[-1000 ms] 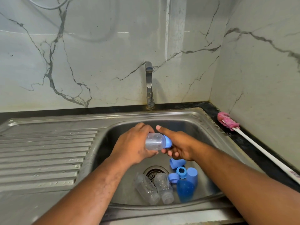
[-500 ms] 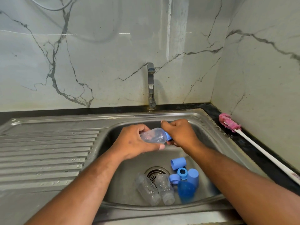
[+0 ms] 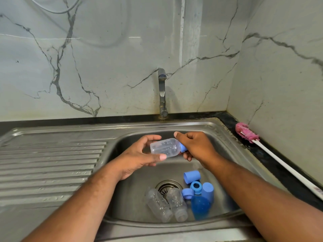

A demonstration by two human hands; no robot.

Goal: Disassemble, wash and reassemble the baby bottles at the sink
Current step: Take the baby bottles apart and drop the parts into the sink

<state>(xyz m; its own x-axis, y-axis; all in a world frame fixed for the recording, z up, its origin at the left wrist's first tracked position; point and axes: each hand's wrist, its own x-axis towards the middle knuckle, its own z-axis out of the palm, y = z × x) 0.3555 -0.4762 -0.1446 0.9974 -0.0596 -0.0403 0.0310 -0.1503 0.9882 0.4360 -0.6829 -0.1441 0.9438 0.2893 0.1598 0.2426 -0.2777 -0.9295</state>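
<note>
left hand (image 3: 139, 158) cradles clear bottle (image 3: 164, 148), fingers loosely curled | right hand (image 3: 198, 147) grips its blue collar (image 3: 182, 147)

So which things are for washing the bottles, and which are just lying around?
For the job: bottle in the left hand, its blue top in the right hand, two clear bottles and blue caps in the sink, tap, probably the pink brush.
Just lying about: draining board, hose on the wall.

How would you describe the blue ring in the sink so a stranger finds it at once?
Look into the steel sink basin, just right of the round drain. Among the blue pieces there, the ring is the only one showing a round hole through its top.
</note>
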